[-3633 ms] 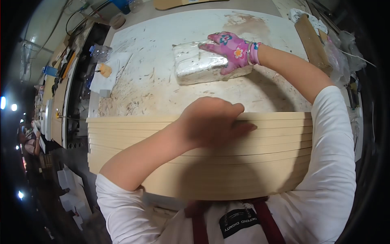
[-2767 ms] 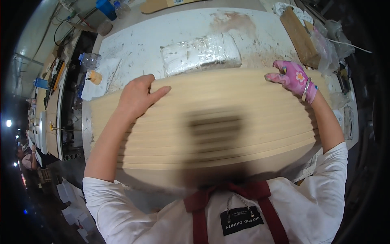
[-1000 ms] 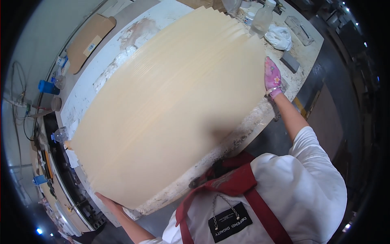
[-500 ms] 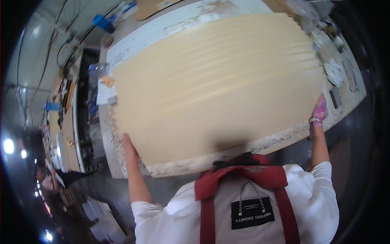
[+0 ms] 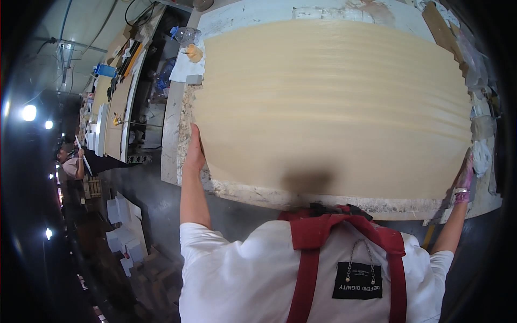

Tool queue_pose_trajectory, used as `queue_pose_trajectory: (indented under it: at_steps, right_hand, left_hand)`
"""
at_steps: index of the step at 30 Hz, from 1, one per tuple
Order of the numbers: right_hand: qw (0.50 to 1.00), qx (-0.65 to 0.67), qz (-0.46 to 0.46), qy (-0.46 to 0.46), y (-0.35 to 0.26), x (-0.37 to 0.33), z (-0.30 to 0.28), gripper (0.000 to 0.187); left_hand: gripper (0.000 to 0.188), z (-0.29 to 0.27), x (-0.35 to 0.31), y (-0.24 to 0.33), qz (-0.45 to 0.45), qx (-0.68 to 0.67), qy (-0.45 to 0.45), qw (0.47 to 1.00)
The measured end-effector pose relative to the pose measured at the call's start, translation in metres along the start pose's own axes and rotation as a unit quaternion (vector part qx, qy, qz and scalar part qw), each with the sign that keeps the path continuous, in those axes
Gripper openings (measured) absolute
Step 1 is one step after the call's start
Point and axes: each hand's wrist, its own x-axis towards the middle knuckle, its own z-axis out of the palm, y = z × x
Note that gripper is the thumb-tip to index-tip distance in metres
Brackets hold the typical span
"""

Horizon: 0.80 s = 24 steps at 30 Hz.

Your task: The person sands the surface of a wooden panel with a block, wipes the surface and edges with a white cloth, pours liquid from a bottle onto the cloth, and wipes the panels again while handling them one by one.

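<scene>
A large, thin tan sheet (image 5: 334, 107) with soft ripples across it spreads over the worktable. At its near left edge is my bare left hand (image 5: 195, 148), with the thumb side showing along the border and the other fingers mostly hidden at the sheet. My right hand (image 5: 466, 171), in a pink patterned glove, is closed at the near right edge. Its fingertips are partly hidden. Both arms are stretched wide, one at each short side. A dark round shadow falls on the near middle of the sheet.
Worn, stained table edge (image 5: 253, 196) shows along the near side. At the far left are a clear bottle (image 5: 186, 35) and a crumpled orange-yellow piece (image 5: 193, 53). Plastic bags (image 5: 481, 159) lie at the right. Beyond a gap on the left, a person (image 5: 72, 164) stands near another bench.
The view has turned, and the sheet now lies squarer to me. Its ripples reach further across toward the near part. Both hands stay at the sheet's side edges.
</scene>
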Motion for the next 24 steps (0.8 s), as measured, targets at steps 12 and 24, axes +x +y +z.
queue_pose_trajectory:
  at_steps: [12, 24]
  right_hand:
    - [0.989, 0.053, 0.119, 0.069, -0.047, -0.041, 0.037, 0.068]
    - [0.966, -0.252, -0.002, 0.061, -0.075, -0.068, 0.110, 0.064]
  left_hand:
    - [0.068, -0.016, 0.013, -0.036, -0.047, -0.064, -0.014, 0.997]
    - [0.079, -0.001, 0.018, -0.028, 0.021, -0.031, -0.064, 0.997]
